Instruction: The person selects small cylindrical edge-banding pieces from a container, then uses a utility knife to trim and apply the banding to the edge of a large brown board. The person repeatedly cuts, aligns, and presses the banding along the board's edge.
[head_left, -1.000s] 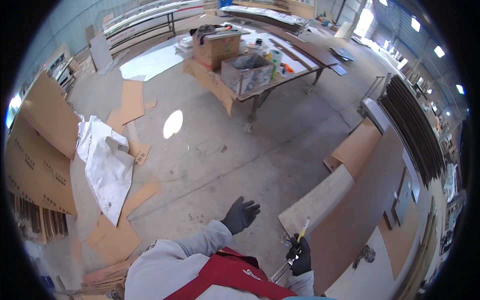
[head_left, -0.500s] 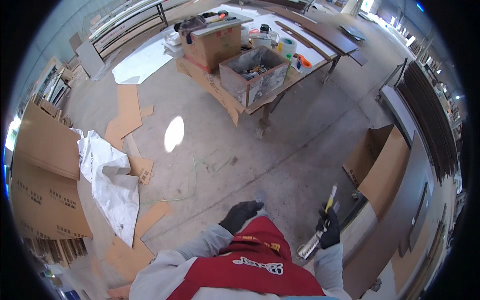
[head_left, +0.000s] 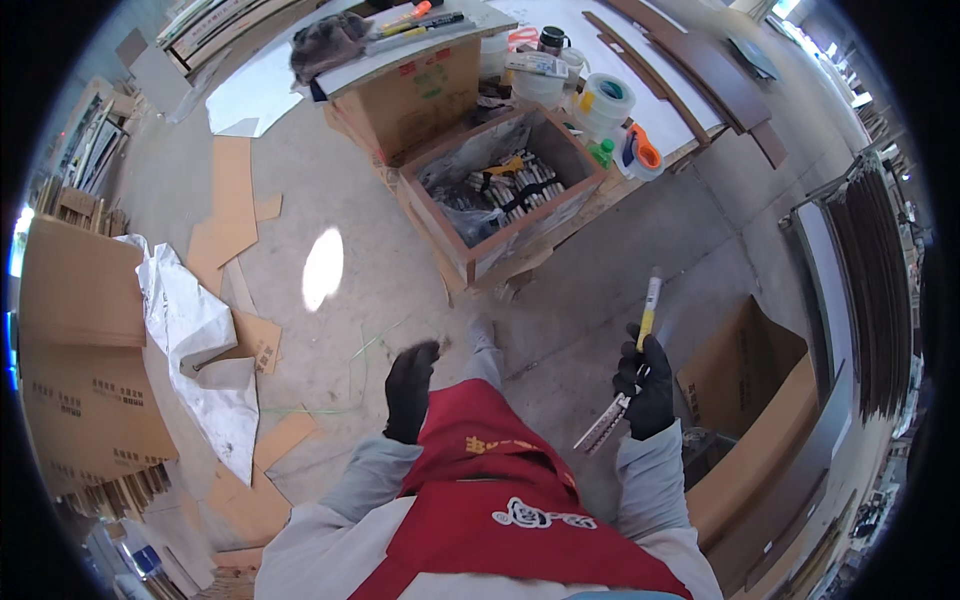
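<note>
Prob. just carrying, we've yellow stick (head_left: 648, 318) & slotted strip (head_left: 604, 424) in R hand (head_left: 648, 384), L hand (head_left: 408, 395) fingers loosely open, near bench (head_left: 684, 157) edge; next needs firm grip.

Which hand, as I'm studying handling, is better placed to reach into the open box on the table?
Probably the left hand: it looks empty, while the right hand holds a yellow tool and a perforated strip.

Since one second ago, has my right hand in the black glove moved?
Yes. The black-gloved right hand has moved forward, now nearer to the open, rectangular, brown-rimmed box.
</note>
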